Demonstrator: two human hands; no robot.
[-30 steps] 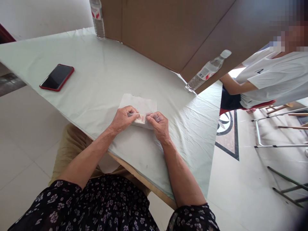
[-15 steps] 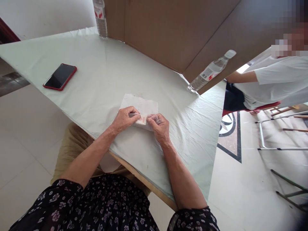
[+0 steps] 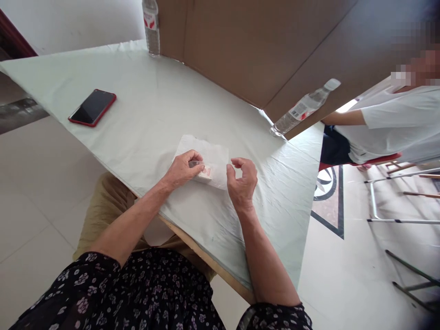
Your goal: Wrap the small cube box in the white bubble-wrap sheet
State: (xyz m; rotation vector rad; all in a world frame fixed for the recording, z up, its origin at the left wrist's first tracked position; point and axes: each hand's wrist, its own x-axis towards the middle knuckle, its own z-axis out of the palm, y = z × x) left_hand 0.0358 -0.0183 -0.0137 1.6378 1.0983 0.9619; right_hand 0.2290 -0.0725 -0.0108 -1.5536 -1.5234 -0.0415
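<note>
A white paper napkin (image 3: pixel 213 153) lies on the pale tablecloth (image 3: pixel 144 114) in front of me. On the napkin rests a small packet with red print (image 3: pixel 207 172). My left hand (image 3: pixel 184 168) pinches the packet's left end between thumb and fingers. My right hand (image 3: pixel 242 182) hovers just right of the napkin, fingers curled and apart, holding nothing.
A red-cased phone (image 3: pixel 92 107) lies at the table's far left. Two plastic water bottles (image 3: pixel 151 25) (image 3: pixel 304 107) stand against brown cardboard panels (image 3: pixel 254 41) at the back. A person in a white shirt (image 3: pixel 395 119) sits at the right beside metal frames (image 3: pixel 395 220).
My right hand has let go of the packet's right end and lifted away to the right. My left hand keeps its pinch on the packet.
</note>
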